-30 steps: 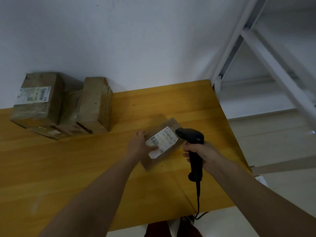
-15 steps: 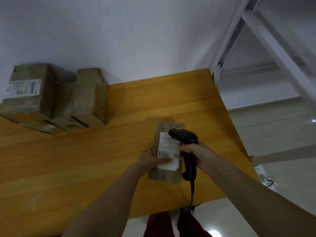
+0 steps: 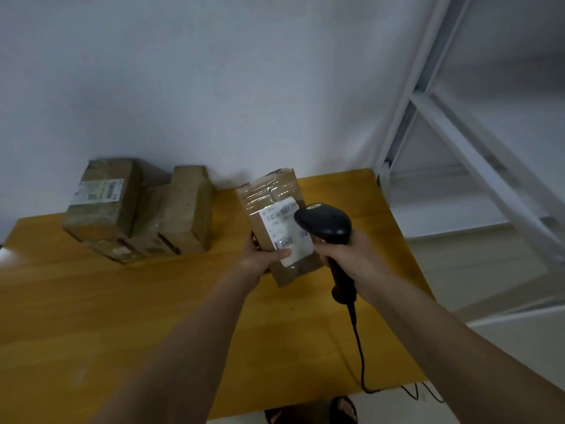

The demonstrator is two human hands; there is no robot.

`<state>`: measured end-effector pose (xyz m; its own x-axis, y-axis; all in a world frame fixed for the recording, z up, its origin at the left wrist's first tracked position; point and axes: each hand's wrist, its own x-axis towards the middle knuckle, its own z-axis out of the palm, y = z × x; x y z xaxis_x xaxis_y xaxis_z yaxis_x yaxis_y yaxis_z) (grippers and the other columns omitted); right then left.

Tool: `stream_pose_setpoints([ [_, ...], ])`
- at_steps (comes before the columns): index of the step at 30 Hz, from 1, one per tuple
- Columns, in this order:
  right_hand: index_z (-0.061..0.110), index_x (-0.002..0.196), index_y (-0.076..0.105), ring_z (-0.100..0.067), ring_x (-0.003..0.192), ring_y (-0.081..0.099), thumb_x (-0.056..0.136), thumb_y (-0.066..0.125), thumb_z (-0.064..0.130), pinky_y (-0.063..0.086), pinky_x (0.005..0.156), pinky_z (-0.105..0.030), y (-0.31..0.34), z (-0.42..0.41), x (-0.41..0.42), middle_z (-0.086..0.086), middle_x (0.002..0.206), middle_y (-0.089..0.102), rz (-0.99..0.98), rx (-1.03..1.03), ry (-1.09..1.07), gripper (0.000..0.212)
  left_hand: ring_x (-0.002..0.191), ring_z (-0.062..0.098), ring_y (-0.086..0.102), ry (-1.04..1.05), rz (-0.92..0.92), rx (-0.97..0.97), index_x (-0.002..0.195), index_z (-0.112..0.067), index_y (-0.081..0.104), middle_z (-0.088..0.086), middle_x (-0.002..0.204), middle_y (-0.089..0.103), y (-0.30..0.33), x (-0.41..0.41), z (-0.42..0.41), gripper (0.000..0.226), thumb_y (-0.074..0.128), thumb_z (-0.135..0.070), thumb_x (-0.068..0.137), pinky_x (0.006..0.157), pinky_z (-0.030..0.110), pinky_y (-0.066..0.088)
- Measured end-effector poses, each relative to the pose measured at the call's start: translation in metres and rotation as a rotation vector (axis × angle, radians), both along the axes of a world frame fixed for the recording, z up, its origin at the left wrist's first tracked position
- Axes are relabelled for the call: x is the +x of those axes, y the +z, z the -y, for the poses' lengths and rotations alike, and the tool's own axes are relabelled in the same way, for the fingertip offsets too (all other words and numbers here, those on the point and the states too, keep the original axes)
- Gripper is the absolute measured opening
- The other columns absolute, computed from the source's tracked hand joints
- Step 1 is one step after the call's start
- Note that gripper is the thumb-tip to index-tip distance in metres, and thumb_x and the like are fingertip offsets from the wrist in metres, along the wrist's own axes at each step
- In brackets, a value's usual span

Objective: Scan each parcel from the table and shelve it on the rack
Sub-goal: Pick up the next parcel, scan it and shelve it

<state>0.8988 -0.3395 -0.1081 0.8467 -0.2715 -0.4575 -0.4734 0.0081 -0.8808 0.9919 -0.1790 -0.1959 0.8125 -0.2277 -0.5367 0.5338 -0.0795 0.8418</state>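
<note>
We see the left hand [image 3: 261,260] gripping the lower edge of a taped brown parcel [image 3: 276,215], thumb laid across the bottom of its white label [image 3: 286,232] and fingers curled behind; the parcel is tilted with its labelled face turned toward us, and whether its bottom corner rests on the wooden table [image 3: 91,316] or hangs just above it we cannot tell. The right hand [image 3: 344,255] is wrapped around the handle of a black barcode scanner [image 3: 325,223], whose head sits directly in front of the right part of the label and hides that portion of the print. A dark cable [image 3: 359,347] runs from the scanner's base down across the table top and over its near edge to the floor. To the left of the held parcel, against the pale wall [image 3: 214,71], we find a cluster of other parcels: a larger box with a label [image 3: 101,200] on the far left, a narrow box standing on end [image 3: 186,206] just beside it, and flatter pieces [image 3: 134,247] lying under and in front of them, all touching one another. The white metal rack [image 3: 458,142] stands beyond the table's right end, close to its far corner. Below the near edge a sandalled foot [image 3: 344,408] shows on the floor
</note>
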Motion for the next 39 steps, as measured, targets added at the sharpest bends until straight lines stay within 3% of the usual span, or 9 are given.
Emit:
stream_pose_setpoints([
  [9,0.01,0.081,0.062,-0.019,0.071,0.047,0.086,0.061,0.003,0.038,0.066,-0.027,0.041,-0.019,-0.025,-0.008,0.071,0.049,0.148,-0.063,0.047,0.008,0.129,0.033,0.048,0.033,0.144,0.02,0.143,-0.025,0.035,0.005,0.137,0.054,0.06,0.021,-0.003,0.094,0.084,-0.001,0.066,0.1,0.06,0.043],
  [13,0.018,0.078,0.061,-0.013,0.07,0.05,0.087,0.061,0.004,0.04,0.064,-0.022,0.049,-0.02,-0.03,-0.001,0.069,0.052,0.199,-0.093,0.03,0.017,0.13,0.034,0.047,0.027,0.172,0.033,0.143,-0.025,0.034,0.006,0.136,0.054,0.067,0.018,-0.003,0.092,0.083,-0.001,0.068,0.101,0.059,0.043],
  [22,0.013,0.082,0.059,-0.016,0.072,0.048,0.086,0.061,0.004,0.039,0.065,-0.024,0.044,-0.021,-0.043,-0.005,0.073,0.049,0.187,-0.083,-0.08,0.01,0.131,0.035,0.045,-0.078,0.162,0.057,0.145,-0.022,0.031,0.006,0.138,0.051,0.06,0.02,0.009,0.098,0.085,-0.003,0.066,0.102,0.062,0.041],
  [27,0.004,0.082,0.06,-0.023,0.07,0.047,0.08,0.063,0.002,0.038,0.064,-0.032,0.035,0.001,-0.066,-0.012,0.072,0.049,0.092,-0.079,-0.218,0.004,0.112,0.029,0.055,-0.328,0.057,0.163,0.135,-0.023,0.042,0.004,0.13,0.058,0.05,-0.005,0.03,0.09,0.091,-0.019,0.059,0.091,0.053,0.047],
  [31,-0.004,0.096,0.063,-0.024,0.069,0.051,0.077,0.065,-0.002,0.042,0.064,-0.035,0.03,0.03,-0.102,-0.014,0.072,0.053,0.04,-0.071,-0.241,0.019,0.102,0.022,0.062,-0.811,-0.1,0.428,0.125,-0.025,0.058,0.0,0.113,0.066,0.043,-0.047,0.049,0.097,0.091,-0.058,0.039,0.088,0.04,0.053],
  [33,-0.008,0.097,0.063,-0.024,0.068,0.052,0.077,0.064,-0.004,0.043,0.064,-0.034,0.029,0.045,-0.126,-0.014,0.072,0.054,0.038,-0.032,-0.249,0.02,0.102,0.017,0.058,-1.016,-0.141,0.552,0.128,-0.025,0.056,-0.004,0.115,0.06,0.039,-0.071,0.066,0.099,0.085,-0.068,0.043,0.082,0.033,0.052],
  [34,-0.008,0.095,0.063,-0.024,0.067,0.052,0.077,0.064,-0.004,0.043,0.062,-0.033,0.029,0.053,-0.14,-0.014,0.071,0.053,0.043,-0.012,-0.255,0.018,0.108,0.018,0.056,-1.082,-0.154,0.572,0.133,-0.023,0.054,-0.004,0.12,0.057,0.036,-0.083,0.077,0.101,0.082,-0.068,0.047,0.087,0.032,0.051],
  [37,-0.002,0.086,0.064,-0.022,0.063,0.052,0.075,0.065,-0.005,0.044,0.059,-0.032,0.029,0.082,-0.189,-0.012,0.066,0.053,0.046,0.02,-0.322,0.011,0.126,0.022,0.049,-1.168,-0.142,0.597,0.138,-0.02,0.05,0.001,0.139,0.05,0.037,-0.131,0.119,0.104,0.079,-0.071,0.052,0.1,0.034,0.046],
  [39,-0.007,0.088,0.066,-0.023,0.065,0.054,0.075,0.066,-0.006,0.046,0.061,-0.033,0.031,0.107,-0.228,-0.013,0.069,0.055,0.059,0.036,-0.398,0.013,0.114,0.02,0.058,-1.152,-0.127,0.579,0.13,-0.022,0.057,0.002,0.133,0.058,0.042,-0.168,0.153,0.101,0.077,-0.077,0.048,0.095,0.034,0.05],
])
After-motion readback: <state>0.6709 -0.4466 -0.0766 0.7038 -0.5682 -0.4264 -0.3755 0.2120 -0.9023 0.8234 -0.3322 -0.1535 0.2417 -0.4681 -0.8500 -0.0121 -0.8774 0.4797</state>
